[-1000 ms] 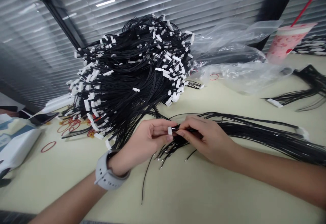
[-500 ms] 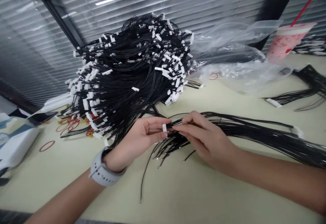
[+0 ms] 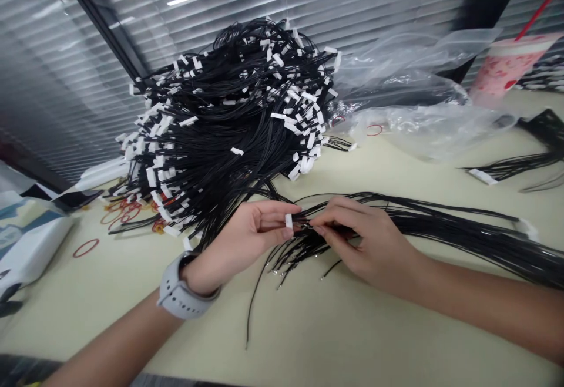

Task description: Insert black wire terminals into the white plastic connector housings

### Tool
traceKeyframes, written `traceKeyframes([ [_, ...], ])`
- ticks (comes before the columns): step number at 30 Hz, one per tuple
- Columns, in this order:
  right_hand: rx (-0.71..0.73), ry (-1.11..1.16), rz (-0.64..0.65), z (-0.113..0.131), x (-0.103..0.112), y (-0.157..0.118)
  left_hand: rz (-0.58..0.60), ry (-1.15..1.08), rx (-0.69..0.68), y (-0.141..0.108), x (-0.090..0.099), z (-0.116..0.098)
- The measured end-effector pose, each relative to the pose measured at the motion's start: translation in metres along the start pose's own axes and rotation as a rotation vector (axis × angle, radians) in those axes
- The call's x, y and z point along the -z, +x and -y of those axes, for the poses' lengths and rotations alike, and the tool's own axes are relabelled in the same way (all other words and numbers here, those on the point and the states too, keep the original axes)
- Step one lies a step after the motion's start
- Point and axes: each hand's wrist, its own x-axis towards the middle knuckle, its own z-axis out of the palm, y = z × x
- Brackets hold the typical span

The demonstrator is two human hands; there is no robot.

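Between the thumb and fingers of my left hand (image 3: 253, 228) is a small white connector housing (image 3: 289, 221), held upright. My right hand (image 3: 363, 237) is pinched on a thin black wire just to the right of the connector; its tip is too small to make out clearly. Beneath both hands lies a bundle of loose black wires (image 3: 449, 231), running off to the right. Their bare metal-tipped ends (image 3: 284, 266) fan out below my fingers. One longer wire (image 3: 249, 310) trails toward the table's front.
A large heap of black cables with white connectors (image 3: 238, 123) stands behind my hands. Clear plastic bags (image 3: 409, 117) and a pink cup with a red straw (image 3: 502, 67) are at the back right. Rubber bands (image 3: 86, 248) and a white box (image 3: 39, 252) lie left.
My right hand's fingertips have moved slightly right, away from the connector. My left hand keeps its hold on it. The whole view has shifted a little.
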Motion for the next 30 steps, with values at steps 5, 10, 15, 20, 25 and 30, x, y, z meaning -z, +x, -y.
traceKeyframes([
  [5, -0.001, 0.045, 0.009, 0.0001, 0.001, -0.0007, -0.005, 0.062, -0.011, 0.0004, -0.0007, -0.0012],
  [10, 0.01, 0.068, 0.031, 0.0015, 0.0014, -0.0003, 0.006, 0.144, -0.023, 0.0007, 0.0003, 0.0],
  [15, 0.037, 0.056, 0.043, -0.0004, 0.0002, 0.0, 0.084, 0.211, -0.078, -0.0019, -0.0034, 0.0041],
  [20, 0.089, 0.031, 0.059, -0.0024, 0.0001, -0.0008, 0.161, 0.236, -0.11, -0.0048, -0.0081, 0.0052],
  [25, 0.108, 0.012, 0.048, -0.0016, 0.0002, -0.0004, 0.144, 0.209, -0.065, -0.0045, -0.0078, 0.0063],
  [30, 0.137, 0.022, 0.042, -0.0015, 0.0, -0.0003, 0.158, 0.146, -0.07, -0.0038, -0.0079, 0.0076],
])
